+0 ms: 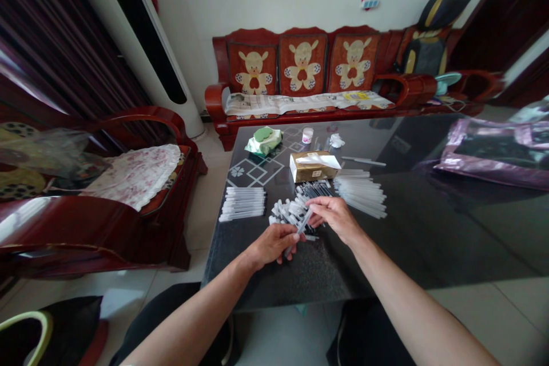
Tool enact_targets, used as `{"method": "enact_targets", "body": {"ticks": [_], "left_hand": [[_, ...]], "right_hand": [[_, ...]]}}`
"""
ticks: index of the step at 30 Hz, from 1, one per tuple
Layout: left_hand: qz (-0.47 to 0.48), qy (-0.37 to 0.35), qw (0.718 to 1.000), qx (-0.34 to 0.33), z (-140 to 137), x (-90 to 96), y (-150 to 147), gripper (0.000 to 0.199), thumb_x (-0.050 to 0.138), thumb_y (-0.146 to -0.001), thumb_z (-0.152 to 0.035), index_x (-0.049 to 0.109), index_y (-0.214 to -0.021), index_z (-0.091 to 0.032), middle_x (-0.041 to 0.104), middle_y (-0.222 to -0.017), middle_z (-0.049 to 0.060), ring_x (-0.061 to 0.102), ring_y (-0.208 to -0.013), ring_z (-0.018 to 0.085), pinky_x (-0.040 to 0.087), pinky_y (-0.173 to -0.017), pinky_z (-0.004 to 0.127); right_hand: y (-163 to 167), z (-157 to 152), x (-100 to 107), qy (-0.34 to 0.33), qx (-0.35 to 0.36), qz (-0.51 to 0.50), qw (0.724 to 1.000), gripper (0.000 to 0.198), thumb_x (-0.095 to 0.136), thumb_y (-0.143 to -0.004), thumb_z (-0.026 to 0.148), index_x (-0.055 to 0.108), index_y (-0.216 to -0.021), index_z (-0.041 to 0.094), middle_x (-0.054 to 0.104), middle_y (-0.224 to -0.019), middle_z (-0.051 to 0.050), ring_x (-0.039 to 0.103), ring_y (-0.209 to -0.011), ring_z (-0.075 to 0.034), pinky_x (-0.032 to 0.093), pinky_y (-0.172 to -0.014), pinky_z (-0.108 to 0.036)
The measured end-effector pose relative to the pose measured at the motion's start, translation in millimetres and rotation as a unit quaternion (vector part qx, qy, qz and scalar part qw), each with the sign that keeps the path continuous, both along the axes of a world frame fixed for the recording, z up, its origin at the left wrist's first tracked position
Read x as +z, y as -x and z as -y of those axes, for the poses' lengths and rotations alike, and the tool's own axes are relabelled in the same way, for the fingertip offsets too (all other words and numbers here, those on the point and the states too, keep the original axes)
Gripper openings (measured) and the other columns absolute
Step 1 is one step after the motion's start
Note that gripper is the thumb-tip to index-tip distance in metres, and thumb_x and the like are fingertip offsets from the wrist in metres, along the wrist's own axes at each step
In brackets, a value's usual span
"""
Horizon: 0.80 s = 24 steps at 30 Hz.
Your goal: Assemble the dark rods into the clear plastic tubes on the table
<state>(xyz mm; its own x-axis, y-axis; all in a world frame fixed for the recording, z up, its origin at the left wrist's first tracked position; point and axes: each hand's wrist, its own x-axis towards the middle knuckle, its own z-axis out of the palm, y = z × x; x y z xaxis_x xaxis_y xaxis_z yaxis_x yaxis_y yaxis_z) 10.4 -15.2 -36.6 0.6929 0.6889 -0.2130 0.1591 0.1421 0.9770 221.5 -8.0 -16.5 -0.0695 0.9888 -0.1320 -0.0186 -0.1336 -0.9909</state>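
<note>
Over the near side of the dark table, my left hand [278, 243] grips a translucent white pen barrel [305, 221] that slants up to the right. My right hand [334, 217] pinches at its upper end; the fingers cover what exactly sits there. Just beyond my hands lies a loose heap of white pen caps [288, 210]. Thin dark pen refills [314, 189] are bunched behind the heap. To the left, capped pens [243, 203] lie side by side in a stack. On the right, a pile of translucent barrels [361, 193] is fanned out.
A gold tissue box [315, 167] stands behind the pen parts. Farther back are a green wipes pack [263, 140], a small white tub [307, 135] and crumpled tissue [337, 140]. A purple-edged plastic bag [493, 151] lies at right. The table's front edge [300, 304] is close to me.
</note>
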Motion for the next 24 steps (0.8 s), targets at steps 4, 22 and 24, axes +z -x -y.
{"method": "enact_targets", "body": {"ticks": [4, 22, 24], "left_hand": [[-0.029, -0.019, 0.999, -0.006, -3.9, 3.3, 2.8, 0.044, 0.053, -0.084, -0.052, 0.068, -0.091, -0.011, 0.056, -0.064, 0.001, 0.050, -0.047, 0.007, 0.031, -0.037, 0.014], [-0.169, -0.261, 0.949, 0.055, 4.5, 14.2, -1.3, 0.035, 0.045, -0.089, -0.036, 0.068, -0.073, -0.015, 0.060, -0.059, 0.001, 0.051, -0.053, 0.011, 0.034, -0.053, 0.020], [-0.204, -0.306, 0.928, 0.066, 6.6, 15.6, -1.6, 0.034, 0.046, -0.089, -0.034, 0.068, -0.070, -0.015, 0.061, -0.059, 0.001, 0.053, -0.056, 0.012, 0.033, -0.056, 0.021]], "right_hand": [[-14.0, -1.4, 0.9, 0.026, 0.075, -0.016, 0.997, 0.036, 0.069, -0.074, 0.038, 0.063, -0.096, 0.010, 0.072, -0.073, -0.009, 0.071, -0.063, -0.021, 0.057, -0.058, -0.031], [-12.3, 5.3, 7.7, 0.068, 0.058, -0.003, 0.996, 0.028, 0.074, -0.068, 0.034, 0.063, -0.078, 0.010, 0.069, -0.060, -0.006, 0.064, -0.045, -0.016, 0.054, -0.042, -0.025], [-8.6, 5.1, 6.0, 0.080, 0.040, -0.008, 0.996, 0.028, 0.075, -0.066, 0.033, 0.062, -0.076, 0.011, 0.068, -0.058, -0.006, 0.064, -0.045, -0.016, 0.054, -0.041, -0.025]]}}
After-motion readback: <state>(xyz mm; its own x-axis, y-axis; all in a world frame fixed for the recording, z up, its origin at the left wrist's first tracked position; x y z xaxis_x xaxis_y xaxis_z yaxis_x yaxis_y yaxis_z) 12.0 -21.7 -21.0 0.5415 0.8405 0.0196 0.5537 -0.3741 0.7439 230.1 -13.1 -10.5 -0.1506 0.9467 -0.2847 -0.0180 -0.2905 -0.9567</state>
